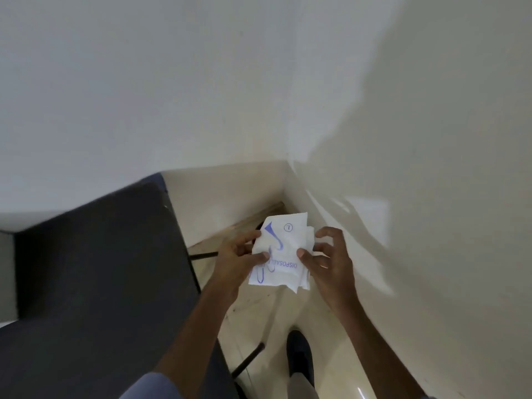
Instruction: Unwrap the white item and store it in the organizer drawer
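Just right of the frame's centre, low down, both hands hold the white item (280, 251) — a folded white packet printed in blue with an arrow, a circled 1 and the word DISPOSABLE. The left hand (236, 259) pinches its left edge, thumb on top. The right hand (328, 260) pinches the right edge — its other fingers (326, 233) curl loosely above. A dark counter (95, 272) fills the lower left; a shoe (299, 352) stands on the pale floor (259, 306) below.

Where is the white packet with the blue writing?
In the head view, the white packet sits low and center, held between the left hand and right hand, above the floor beside the dark table.
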